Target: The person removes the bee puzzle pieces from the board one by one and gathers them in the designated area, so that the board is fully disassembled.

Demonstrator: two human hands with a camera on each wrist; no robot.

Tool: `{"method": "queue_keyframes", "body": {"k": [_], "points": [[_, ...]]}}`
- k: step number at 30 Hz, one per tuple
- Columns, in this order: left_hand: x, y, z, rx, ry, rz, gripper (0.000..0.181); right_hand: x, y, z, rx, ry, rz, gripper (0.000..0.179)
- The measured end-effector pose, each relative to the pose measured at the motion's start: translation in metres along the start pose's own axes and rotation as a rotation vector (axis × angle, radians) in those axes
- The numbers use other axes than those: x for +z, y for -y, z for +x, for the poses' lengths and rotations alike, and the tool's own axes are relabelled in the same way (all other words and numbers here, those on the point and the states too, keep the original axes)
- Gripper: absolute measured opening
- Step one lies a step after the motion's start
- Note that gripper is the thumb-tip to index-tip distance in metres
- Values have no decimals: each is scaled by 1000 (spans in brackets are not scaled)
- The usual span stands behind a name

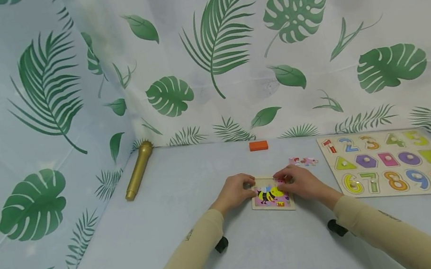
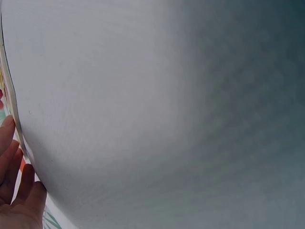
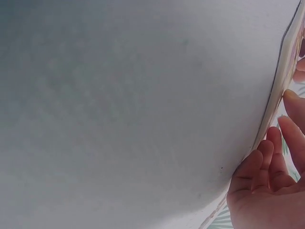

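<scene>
A small square wooden jigsaw puzzle [image 1: 269, 196] with a yellow and black bee picture lies on the table in the head view. My left hand [image 1: 235, 192] grips its upper left side, thumb and fingers curled at the edge. At the upper right side my right hand [image 1: 302, 181] grips it too, covering that corner of the picture. Both wrist views catch only the puzzle's pale wooden edge, with the left fingers [image 2: 25, 191] and the right fingers [image 3: 259, 167] bent beside it. Loose pink jigsaw pieces [image 1: 303, 161] lie just beyond the right hand.
To the right lies a wooden number and shape board [image 1: 398, 162] with knobbed pieces. An orange block [image 1: 258, 146] sits near the back of the table. A gold microphone [image 1: 139, 171] lies at the back left. Leaf-patterned cloth [image 1: 192, 52] hangs behind and at the left.
</scene>
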State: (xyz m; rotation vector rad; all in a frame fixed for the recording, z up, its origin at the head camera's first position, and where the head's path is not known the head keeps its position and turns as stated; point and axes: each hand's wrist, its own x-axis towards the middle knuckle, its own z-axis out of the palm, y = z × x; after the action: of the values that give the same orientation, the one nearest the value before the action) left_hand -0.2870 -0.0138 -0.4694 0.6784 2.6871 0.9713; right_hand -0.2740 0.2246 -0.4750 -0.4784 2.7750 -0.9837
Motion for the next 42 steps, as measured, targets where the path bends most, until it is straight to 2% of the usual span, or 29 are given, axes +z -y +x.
{"method": "queue_keyframes", "body": {"k": [11, 42], "points": [[-1, -1, 0, -11, 8, -3, 29, 1, 4, 2, 30, 9, 38, 17], [2, 1, 2, -25, 10, 4, 28, 3, 3, 3, 8, -13, -3, 12]]}}
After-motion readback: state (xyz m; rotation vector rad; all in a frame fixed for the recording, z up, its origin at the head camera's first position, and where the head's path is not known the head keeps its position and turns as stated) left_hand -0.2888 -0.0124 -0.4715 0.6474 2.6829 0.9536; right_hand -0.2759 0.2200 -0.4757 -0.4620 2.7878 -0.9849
